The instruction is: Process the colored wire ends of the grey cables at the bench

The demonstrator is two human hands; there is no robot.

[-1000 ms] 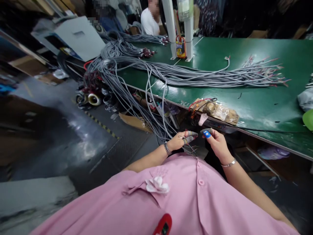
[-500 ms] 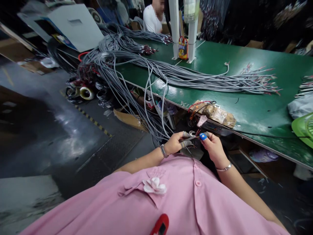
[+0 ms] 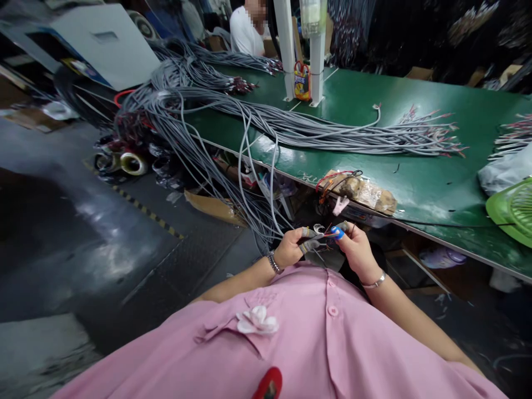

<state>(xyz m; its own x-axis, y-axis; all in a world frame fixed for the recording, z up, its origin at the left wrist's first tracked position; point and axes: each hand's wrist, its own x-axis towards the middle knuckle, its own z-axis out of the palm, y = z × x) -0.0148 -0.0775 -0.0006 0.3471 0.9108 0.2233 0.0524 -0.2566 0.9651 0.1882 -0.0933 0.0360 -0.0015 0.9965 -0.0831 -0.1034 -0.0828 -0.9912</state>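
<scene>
Just in front of my pink shirt, my left hand [image 3: 292, 247] is closed around the end of a grey cable [image 3: 316, 239], with grey covers on its fingertips. Thin coloured wires [image 3: 328, 234] fan out of that end. My right hand [image 3: 356, 247] pinches these wires between thumb and finger; a blue cover wraps the thumb tip. A pale curled strip [image 3: 318, 228] stands up at the cable end by my left fingers. Both hands are close together, below the table's near edge.
A long bundle of grey cables [image 3: 316, 133] lies across the green table [image 3: 436, 194] and hangs over its near edge. A taped cardboard piece [image 3: 369, 195] with wires sits at that edge. At right is a green plastic basket [image 3: 512, 213]. A person [image 3: 246, 33] is beyond the table.
The whole view has shifted slightly. My right thumb and finger have closed in on the coloured wires, which now lie straighter between both hands. My left hand keeps its hold on the cable.
</scene>
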